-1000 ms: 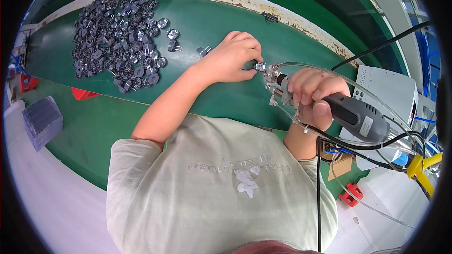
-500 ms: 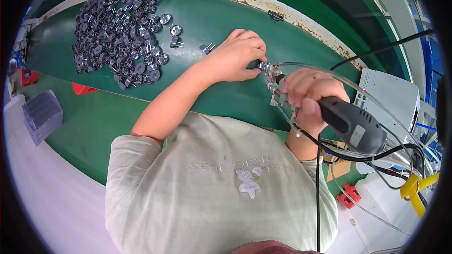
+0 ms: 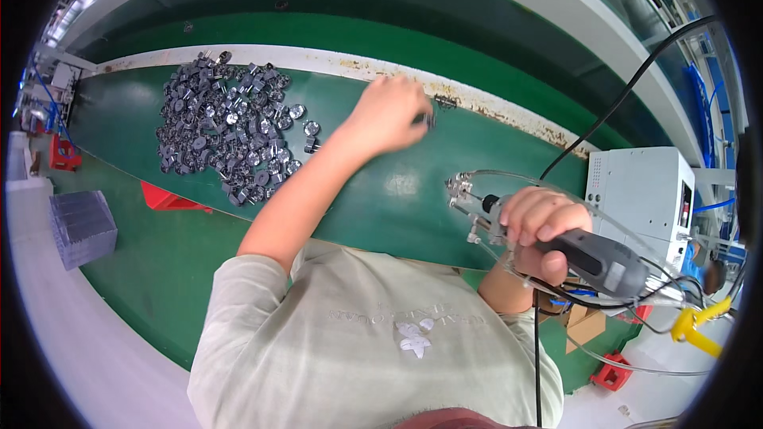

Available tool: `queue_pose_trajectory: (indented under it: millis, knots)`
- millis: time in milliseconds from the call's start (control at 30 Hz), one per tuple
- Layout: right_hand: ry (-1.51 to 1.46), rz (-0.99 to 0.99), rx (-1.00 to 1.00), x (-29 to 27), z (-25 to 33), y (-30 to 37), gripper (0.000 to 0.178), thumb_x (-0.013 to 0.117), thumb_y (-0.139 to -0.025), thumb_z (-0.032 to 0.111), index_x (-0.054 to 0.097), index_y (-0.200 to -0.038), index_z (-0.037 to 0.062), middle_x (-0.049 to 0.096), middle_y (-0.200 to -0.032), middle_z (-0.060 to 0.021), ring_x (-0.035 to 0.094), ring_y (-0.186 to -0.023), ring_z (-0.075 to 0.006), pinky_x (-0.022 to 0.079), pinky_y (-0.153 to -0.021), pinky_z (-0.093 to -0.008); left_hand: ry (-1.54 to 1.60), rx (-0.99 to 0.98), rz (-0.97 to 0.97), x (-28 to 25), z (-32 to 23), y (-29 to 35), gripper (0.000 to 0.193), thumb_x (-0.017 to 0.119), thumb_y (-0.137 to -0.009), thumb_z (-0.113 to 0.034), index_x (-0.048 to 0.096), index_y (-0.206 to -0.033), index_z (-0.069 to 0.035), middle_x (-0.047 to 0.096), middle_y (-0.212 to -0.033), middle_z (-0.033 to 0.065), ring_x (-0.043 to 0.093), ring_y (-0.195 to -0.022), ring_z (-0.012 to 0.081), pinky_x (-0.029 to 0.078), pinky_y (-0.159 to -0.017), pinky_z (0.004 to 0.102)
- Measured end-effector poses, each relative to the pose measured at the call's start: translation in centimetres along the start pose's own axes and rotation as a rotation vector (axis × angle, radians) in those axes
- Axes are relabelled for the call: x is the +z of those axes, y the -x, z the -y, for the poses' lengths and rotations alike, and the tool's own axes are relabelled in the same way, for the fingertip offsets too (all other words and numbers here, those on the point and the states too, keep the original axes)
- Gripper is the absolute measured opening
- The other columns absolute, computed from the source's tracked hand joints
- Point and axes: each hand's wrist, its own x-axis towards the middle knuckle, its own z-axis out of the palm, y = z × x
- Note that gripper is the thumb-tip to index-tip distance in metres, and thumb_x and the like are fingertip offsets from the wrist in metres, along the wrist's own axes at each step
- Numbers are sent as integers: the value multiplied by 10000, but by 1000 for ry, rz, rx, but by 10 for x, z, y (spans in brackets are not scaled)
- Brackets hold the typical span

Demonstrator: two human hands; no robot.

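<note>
My right hand [image 3: 548, 230] is wrapped round a grey-and-black power screwdriver [image 3: 600, 262]. Clear tubes and metal fittings surround the front of the tool, and its metal nose [image 3: 461, 187] points left over the green bench. Toward the bench's back edge, my left hand [image 3: 389, 115] has its fingers curled at a small dark part [image 3: 427, 117], mostly hidden and blurred. On the left, a big pile of small round grey-black parts [image 3: 226, 131] with metal pins covers the bench. A few such parts [image 3: 311, 128] lie loose at the pile's right side.
A rusty white ledge [image 3: 342, 66] runs along the back of the green bench [image 3: 381, 222]. At the right stands a white machine box [image 3: 636, 195]. Cables and a yellow tie [image 3: 699, 326] hang beside the tool. Red bins [image 3: 171, 197] sit below the bench.
My left hand has moved away from the tool's nose toward the back ledge, with a small dark part at its fingers. My right hand keeps the screwdriver, now lower in view. The view has shifted.
</note>
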Motion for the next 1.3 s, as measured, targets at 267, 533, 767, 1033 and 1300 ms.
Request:
queue_pose_trajectory:
  millis: [267, 533, 767, 1033, 1300]
  knots:
    - [-59, -72, 113, -6, -31, 21, 319, 887, -857, 152, 619, -947, 3, 628, -704, -83, 616, -622, -227, 559, -637, -407, 56, -71, -139, -2, 51, -19, 585, 780, -834, -259, 640, -1345, -9, 649, -1272, 190, 635, -1166, 398, 503, -1022, 489]
    - [25, -89, 132, -13, -31, 24, 342, 896, -843, 166, 616, -968, 15, 629, -718, -84, 596, -628, -214, 545, -646, -389, 349, -336, 194, -18, 8, 107, 236, 769, -851, -83, 724, -1073, -18, 665, -1097, 165, 703, -1005, 358, 581, -865, 445]
    - [-38, -61, 131, -1, -33, 13, 352, 900, -858, 205, 619, -973, 28, 626, -726, -80, 608, -641, -219, 553, -667, -401, 203, -10, -311, 44, -24, 84, 285, 796, -831, -55, 753, -1113, -44, 720, -1151, 86, 703, -1053, 308, 597, -850, 423]
    - [-3, -93, 124, -12, -31, 22, 350, 892, -866, 197, 617, -998, 27, 625, -735, -85, 608, -656, -218, 550, -685, -405, 177, 81, -231, 46, -24, 98, 344, 818, -794, -92, 747, -1130, -75, 726, -1282, 106, 677, -1178, 327, 545, -950, 447]
    - [83, -122, 129, 1, -33, 15, 393, 849, -899, 339, 591, -922, 44, 597, -688, -64, 591, -559, -214, 529, -595, -411, 236, -23, -155, 41, -22, 82, 342, 843, -795, -200, 743, -1104, -93, 664, -1409, 60, 558, -1330, 316, 417, -1097, 471]
